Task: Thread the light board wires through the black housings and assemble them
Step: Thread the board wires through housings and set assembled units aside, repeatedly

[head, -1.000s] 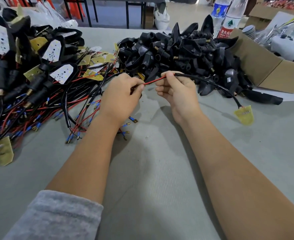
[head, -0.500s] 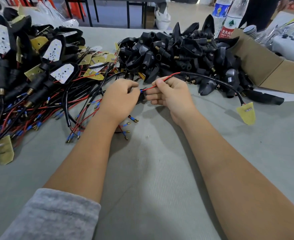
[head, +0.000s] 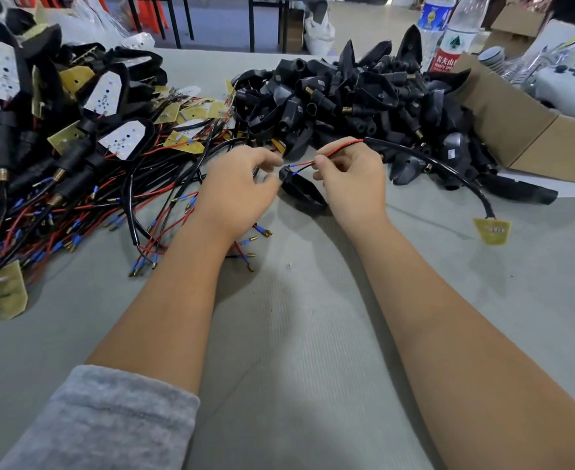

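I see the wire (head: pixel 425 161) in the middle of the table: a black sheathed cable that splits at its near end into a thin red strand and a thin black one, each with a small blue sleeve at its tip. Its far end arcs right and ends at a small yellow light board (head: pixel 492 231) lying flat on the grey table (head: pixel 313 351). My right hand (head: pixel 350 179) is pinched shut on the red and black strands just behind the blue tips. Those tips meet the mouth of a black housing (head: pixel 301 188) lying on the table between my hands. My left hand (head: pixel 238 188) is just beside that housing, fingers loosely curled and parted; it is blurred, and I cannot tell whether it touches the housing.

Half a second ago the two hands were almost touching, with the housing hidden under the left one. Now they have drawn apart, the housing is in plain sight, and the board has slid slightly further right.

Beyond the hands lies a heap of empty housings (head: pixel 364 93), with a cardboard box (head: pixel 530 134) and two bottles (head: pixel 448 35) at its right. To the left lies a tangle of wired boards (head: pixel 86 171), reaching the table's left edge. The near half of the table, around my forearms, is open cloth.
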`<action>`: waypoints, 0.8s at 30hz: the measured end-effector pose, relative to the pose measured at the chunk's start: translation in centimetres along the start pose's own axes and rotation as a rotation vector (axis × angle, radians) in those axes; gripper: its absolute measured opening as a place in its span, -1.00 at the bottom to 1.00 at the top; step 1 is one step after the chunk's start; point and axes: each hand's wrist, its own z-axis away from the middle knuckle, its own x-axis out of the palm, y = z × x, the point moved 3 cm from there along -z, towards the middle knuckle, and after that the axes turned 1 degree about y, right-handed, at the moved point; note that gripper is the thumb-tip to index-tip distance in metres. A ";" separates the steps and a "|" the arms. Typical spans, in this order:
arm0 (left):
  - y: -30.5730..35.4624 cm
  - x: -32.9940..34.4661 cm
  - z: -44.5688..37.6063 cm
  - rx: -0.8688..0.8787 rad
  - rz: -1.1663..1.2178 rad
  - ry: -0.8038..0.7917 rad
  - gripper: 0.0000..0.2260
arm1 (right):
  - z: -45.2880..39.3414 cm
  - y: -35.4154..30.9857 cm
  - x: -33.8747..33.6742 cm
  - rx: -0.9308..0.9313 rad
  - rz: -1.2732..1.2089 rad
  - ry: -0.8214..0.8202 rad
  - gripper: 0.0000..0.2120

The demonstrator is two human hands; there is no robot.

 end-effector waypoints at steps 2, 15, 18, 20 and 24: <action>0.0 0.3 -0.1 0.010 -0.004 -0.095 -0.51 | 0.1 -0.2 0.0 -0.014 -0.003 0.013 -0.75; 0.4 1.5 0.1 0.068 0.004 -0.239 -0.27 | 0.5 -0.7 0.6 -0.049 -0.145 -0.107 -0.84; 0.3 1.1 0.0 0.042 -0.057 -0.164 -0.41 | 0.4 -0.9 0.4 -0.085 -0.186 -0.093 -0.83; 0.2 0.8 0.0 0.022 -0.031 -0.144 -0.46 | 0.3 -0.9 0.3 -0.082 -0.185 -0.080 -0.81; -0.1 0.7 0.1 -0.037 0.103 -0.166 -0.51 | 0.4 -0.7 0.4 -0.096 0.000 -0.069 -0.72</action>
